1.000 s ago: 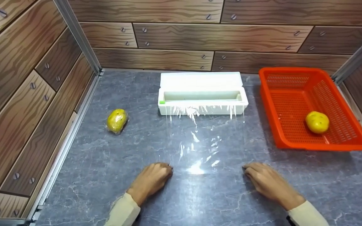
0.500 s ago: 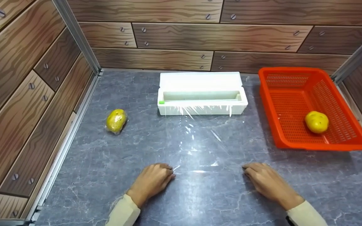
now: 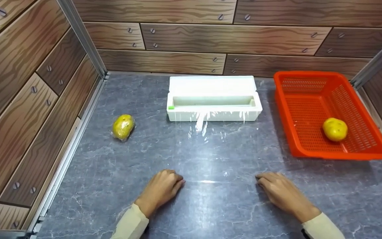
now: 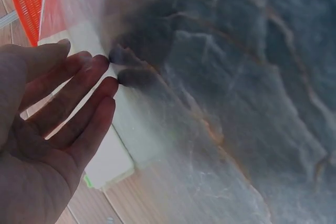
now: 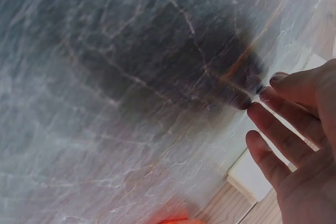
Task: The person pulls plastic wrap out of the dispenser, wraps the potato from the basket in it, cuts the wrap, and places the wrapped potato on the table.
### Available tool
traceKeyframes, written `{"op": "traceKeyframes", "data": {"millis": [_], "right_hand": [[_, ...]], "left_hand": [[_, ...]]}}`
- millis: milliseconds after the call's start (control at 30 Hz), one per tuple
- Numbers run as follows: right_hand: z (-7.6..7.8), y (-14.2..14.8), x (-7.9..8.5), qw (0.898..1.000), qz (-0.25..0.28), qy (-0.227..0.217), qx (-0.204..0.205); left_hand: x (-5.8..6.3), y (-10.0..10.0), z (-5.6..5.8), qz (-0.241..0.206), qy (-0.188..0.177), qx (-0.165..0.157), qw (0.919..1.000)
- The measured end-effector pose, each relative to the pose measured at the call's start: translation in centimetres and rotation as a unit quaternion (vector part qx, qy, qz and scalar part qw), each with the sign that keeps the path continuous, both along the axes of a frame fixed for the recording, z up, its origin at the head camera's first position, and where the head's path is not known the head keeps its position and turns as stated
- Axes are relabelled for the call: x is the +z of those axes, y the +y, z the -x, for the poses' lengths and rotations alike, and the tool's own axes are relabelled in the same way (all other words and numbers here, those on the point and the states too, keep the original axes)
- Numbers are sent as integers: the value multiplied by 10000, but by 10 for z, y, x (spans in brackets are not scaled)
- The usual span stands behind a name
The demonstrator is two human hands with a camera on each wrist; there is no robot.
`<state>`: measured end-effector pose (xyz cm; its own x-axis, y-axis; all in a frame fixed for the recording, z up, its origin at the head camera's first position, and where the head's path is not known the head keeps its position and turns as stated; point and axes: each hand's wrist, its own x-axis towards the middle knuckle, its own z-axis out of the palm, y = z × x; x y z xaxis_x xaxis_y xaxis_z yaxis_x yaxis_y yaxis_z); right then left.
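A clear sheet of cling film [image 3: 201,126] runs from the white cling film dispenser [image 3: 216,114] toward me, flat over the grey table. Its glints and creases gather near the dispenser, and a bright line crosses its near end. On the left side of that end, my left hand [image 3: 162,189] rests with fingertips on the surface; the left wrist view has its thumb apart from loosely bent fingers. Opposite it, my right hand [image 3: 282,192] touches down at the film's right side. In the right wrist view its fingers [image 5: 281,137] are gently bent, thumb close to the index finger.
A yellow round fruit [image 3: 123,127] wrapped in film lies on the left of the table. An orange-red basket [image 3: 292,132] at the right holds another yellow fruit [image 3: 335,129]. Wood-patterned walls [image 3: 184,39] and metal rails [image 3: 81,43] enclose the table.
The film's creases and glints over the middle have smoothed out and now gather near the dispenser. My left hand has shifted slightly; the right hand stays in place.
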<state>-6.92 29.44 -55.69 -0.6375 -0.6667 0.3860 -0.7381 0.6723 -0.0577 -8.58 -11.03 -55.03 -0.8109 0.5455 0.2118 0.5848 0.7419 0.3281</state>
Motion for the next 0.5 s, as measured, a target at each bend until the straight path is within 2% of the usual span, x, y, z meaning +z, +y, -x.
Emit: {"op": "traceKeyframes", "data": {"millis": [200, 500], "right_hand": [[-2, 0, 2, 10000, 3, -77, -56], [-2, 1, 1, 9998, 129, -50, 111]], "left_hand": [[0, 0, 4, 94, 111, 65, 9999], [-6, -4, -2, 294, 232, 225, 9990]]}}
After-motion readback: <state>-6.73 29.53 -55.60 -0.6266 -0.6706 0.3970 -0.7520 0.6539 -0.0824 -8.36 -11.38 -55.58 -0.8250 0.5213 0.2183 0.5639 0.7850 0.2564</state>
